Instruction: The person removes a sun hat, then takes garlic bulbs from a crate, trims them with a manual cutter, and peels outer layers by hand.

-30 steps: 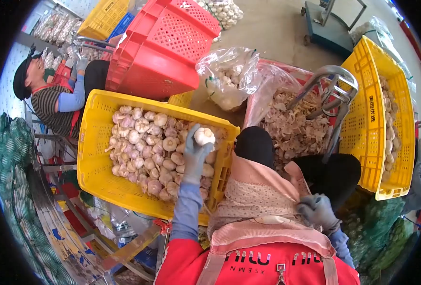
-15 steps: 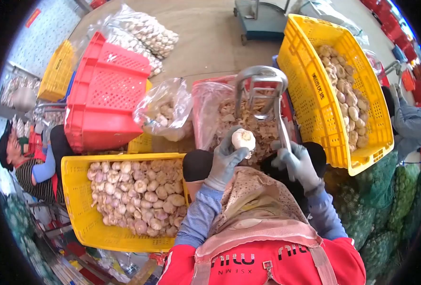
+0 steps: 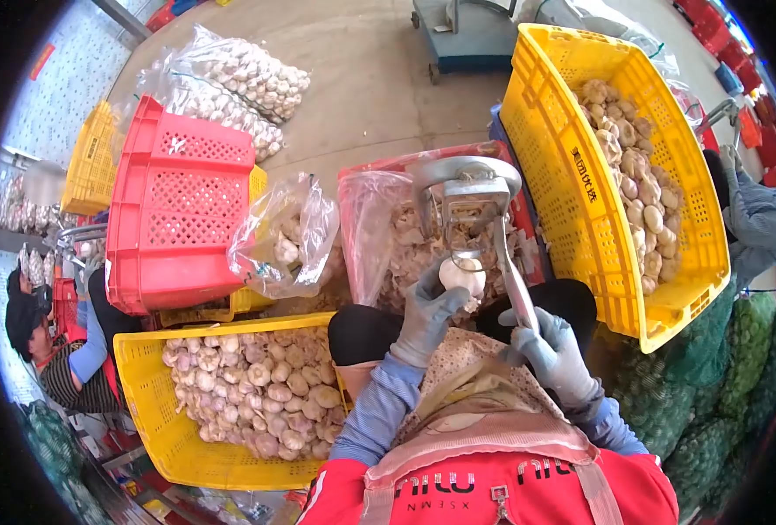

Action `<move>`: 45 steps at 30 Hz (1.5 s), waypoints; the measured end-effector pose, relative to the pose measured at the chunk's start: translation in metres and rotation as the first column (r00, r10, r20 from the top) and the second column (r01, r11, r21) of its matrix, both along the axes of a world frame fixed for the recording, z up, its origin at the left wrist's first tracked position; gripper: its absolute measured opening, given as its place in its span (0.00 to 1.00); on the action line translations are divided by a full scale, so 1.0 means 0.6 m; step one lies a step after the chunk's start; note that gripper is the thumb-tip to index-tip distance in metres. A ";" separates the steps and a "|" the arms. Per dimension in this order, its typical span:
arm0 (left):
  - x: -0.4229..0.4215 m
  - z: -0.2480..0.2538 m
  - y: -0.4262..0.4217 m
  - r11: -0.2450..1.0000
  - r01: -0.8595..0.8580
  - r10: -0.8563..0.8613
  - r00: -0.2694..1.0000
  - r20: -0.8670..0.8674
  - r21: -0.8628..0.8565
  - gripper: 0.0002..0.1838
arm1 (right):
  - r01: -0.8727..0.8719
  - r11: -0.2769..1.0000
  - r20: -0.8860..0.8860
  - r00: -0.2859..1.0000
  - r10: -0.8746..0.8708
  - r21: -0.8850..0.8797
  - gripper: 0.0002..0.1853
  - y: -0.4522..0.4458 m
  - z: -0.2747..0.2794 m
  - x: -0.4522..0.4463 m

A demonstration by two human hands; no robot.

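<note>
A white garlic bulb [image 3: 463, 276] sits in the gloved fingers of my left hand [image 3: 428, 313], just under the frame of a metal garlic trimming tool [image 3: 468, 187]. A thin metal loop of the tool is at the bulb's top; whether it touches I cannot tell. My right hand [image 3: 556, 350], also in a grey glove, is wrapped around the tool's long lever handle [image 3: 514, 278]. Below and behind the tool lie dry garlic skins and stalks [image 3: 412, 249] in a red crate [image 3: 482, 152] lined with clear plastic.
To the left stands a yellow crate [image 3: 156, 451] of garlic bulbs; to the right, another yellow crate [image 3: 545, 144] with bulbs. A red crate [image 3: 191, 201], a clear bag [image 3: 270, 254] and full garlic bags [image 3: 244, 74] are left. Green net sacks [image 3: 703, 455] lie right. A person [image 3: 69, 367] sits far left.
My left hand has brought the bulb up to the tool's frame. The handle has swung toward me with my right hand still on it. My view has shifted slightly.
</note>
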State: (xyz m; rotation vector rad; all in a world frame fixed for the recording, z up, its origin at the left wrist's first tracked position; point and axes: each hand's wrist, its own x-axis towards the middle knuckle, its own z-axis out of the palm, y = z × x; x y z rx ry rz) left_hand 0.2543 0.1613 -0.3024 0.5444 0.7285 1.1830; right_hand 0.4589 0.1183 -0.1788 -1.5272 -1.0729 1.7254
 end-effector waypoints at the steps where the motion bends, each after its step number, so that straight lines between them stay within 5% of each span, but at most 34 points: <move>1: 0.001 -0.001 -0.002 1.000 -0.013 0.013 1.000 0.004 -0.001 0.37 | -0.007 1.000 0.005 1.000 0.007 -0.018 0.16 -0.002 0.006 0.002; 7: -0.010 0.016 0.010 0.997 0.019 -0.017 0.999 0.034 -0.081 0.35 | 0.036 0.998 0.011 0.999 -0.037 0.052 0.12 -0.003 -0.050 -0.012; 10: -0.004 0.005 0.012 0.997 0.006 -0.001 0.998 0.066 -0.078 0.32 | -0.156 0.904 0.392 0.920 -0.013 0.398 0.13 0.014 -0.168 0.002; 12: -0.003 -0.009 0.009 0.995 0.016 -0.010 0.998 0.062 -0.094 0.27 | -0.285 0.732 0.560 0.813 -0.157 0.619 0.18 0.052 -0.206 -0.001; 14: -0.001 0.004 0.003 0.997 0.042 -0.029 0.986 0.167 -0.072 0.24 | -0.266 0.786 0.667 0.707 -0.235 0.558 0.26 0.049 -0.205 -0.014; 15: -0.004 0.011 -0.002 0.996 0.060 -0.042 0.962 0.270 -0.061 0.22 | -0.291 0.701 0.640 0.708 -0.300 0.651 0.29 0.041 -0.172 -0.016; 18: -0.013 -0.009 -0.046 0.979 0.064 -0.031 0.985 0.171 -0.192 0.19 | -0.326 0.570 0.555 0.781 -0.287 0.754 0.36 -0.001 -0.098 -0.016; 21: 0.001 -0.043 -0.076 0.995 0.064 -0.082 0.959 -0.271 -0.076 0.19 | -0.369 0.568 0.547 0.819 -0.176 0.736 0.38 -0.020 -0.067 -0.046; 22: 0.015 -0.069 -0.086 0.958 0.101 0.101 0.756 -0.647 0.268 0.26 | -0.389 0.557 0.548 0.824 -0.147 0.734 0.38 -0.018 -0.081 -0.053; 24: 0.019 -0.029 -0.095 0.975 0.129 -0.172 0.952 -0.253 -0.178 0.32 | -0.236 0.671 0.403 0.909 -0.103 0.703 0.27 -0.023 -0.133 -0.065; 25: 0.016 -0.023 -0.091 0.958 0.179 -0.233 0.940 -0.251 -0.222 0.38 | -0.108 0.728 0.277 0.954 -0.117 0.677 0.22 -0.019 -0.146 -0.070; 26: 0.018 -0.009 -0.101 0.955 0.177 -0.210 0.970 -0.121 -0.237 0.37 | 0.160 0.898 -0.099 0.986 -0.131 0.409 0.13 -0.016 -0.144 -0.078; 28: 0.022 0.016 -0.120 0.954 0.191 -0.164 0.978 0.131 -0.233 0.29 | 0.270 0.854 -0.112 0.963 -0.246 0.444 0.09 -0.008 -0.168 -0.081; 29: 0.022 0.009 -0.127 0.956 0.185 -0.160 0.979 0.125 -0.228 0.29 | 0.292 0.859 -0.086 0.956 -0.282 0.420 0.08 -0.003 -0.169 -0.084; 31: 0.020 -0.012 -0.144 0.973 0.075 0.056 0.843 -0.535 0.220 0.25 | 0.189 0.766 0.116 0.939 -0.324 0.614 0.05 -0.001 -0.174 -0.095; 32: 0.015 -0.003 -0.142 0.989 0.042 0.021 0.911 -0.413 0.143 0.29 | 0.064 0.704 0.271 0.895 -0.354 0.707 0.05 -0.002 -0.178 -0.097; 33: 0.007 0.012 -0.148 0.989 0.042 0.020 0.911 -0.412 0.140 0.29 | 0.113 0.738 0.221 0.915 -0.339 0.666 0.07 -0.001 -0.180 -0.097; 35: -0.011 0.037 -0.152 0.985 0.130 -0.165 0.908 -0.384 -0.116 0.29 | 0.451 0.875 -0.289 0.873 -0.392 0.176 0.08 0.003 -0.183 -0.084; 36: -0.017 0.027 -0.152 0.993 0.091 -0.110 0.945 -0.308 -0.075 0.30 | 0.479 0.873 -0.448 0.804 -0.392 0.096 0.08 0.001 -0.159 -0.080; 37: -0.022 0.020 -0.157 0.993 0.085 -0.107 0.945 -0.310 -0.081 0.30 | 0.507 0.862 -0.406 0.788 -0.462 0.004 0.07 -0.009 -0.130 -0.075; 39: -0.025 0.019 -0.157 0.997 0.021 0.016 0.897 -0.441 0.077 0.32 | 0.386 0.914 -0.362 0.876 -0.320 0.127 0.15 -0.017 -0.130 -0.055; 42: -0.031 0.022 -0.153 0.956 0.118 0.059 0.819 -0.571 0.269 0.32 | -0.037 0.944 -0.207 0.972 0.110 0.329 0.31 -0.025 -0.140 -0.037; 44: -0.034 0.027 -0.147 0.930 0.192 0.075 0.735 -0.674 0.314 0.31 | -0.335 0.870 0.039 0.938 0.345 0.362 0.32 -0.026 -0.151 -0.023; 45: -0.034 0.033 -0.143 0.897 0.266 0.114 0.634 -0.765 0.354 0.31 | -0.293 0.850 0.120 0.956 0.268 0.438 0.26 -0.026 -0.156 -0.024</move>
